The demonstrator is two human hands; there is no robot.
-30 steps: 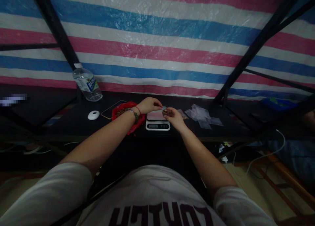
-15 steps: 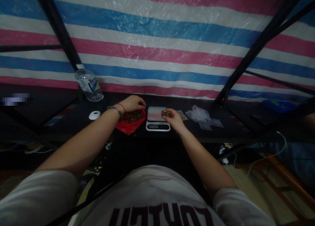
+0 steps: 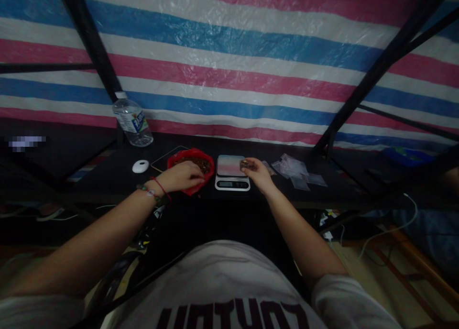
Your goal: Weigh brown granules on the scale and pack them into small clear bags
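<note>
My left hand (image 3: 185, 176) is over the near side of a red plastic bag (image 3: 195, 191), which is open and full of small brown pieces (image 3: 201, 163). Its fingers are curled together; whatever they may hold is hidden. Between the fingers and thumb of my right hand (image 3: 258, 173) is a small see-through container (image 3: 244, 165) with brownish contents, at the right edge of the digital scale (image 3: 231, 165). The scale's display digits are too dim to read. Just behind my right hand lies a small clear bag (image 3: 268, 167) with brown bits in it.
Several flat clear plastic bags (image 3: 292, 169) lie to the right. A large plastic bottle (image 3: 132, 121) and a white oval object (image 3: 140, 166) stand on the left. Black metal posts (image 3: 346, 102) rise on both sides before a striped sheet (image 3: 229, 75).
My left hand has moved from the bag's far side back toward me, uncovering the brown pieces and a thin rectangular outline behind. My right hand keeps the container beside the scale.
</note>
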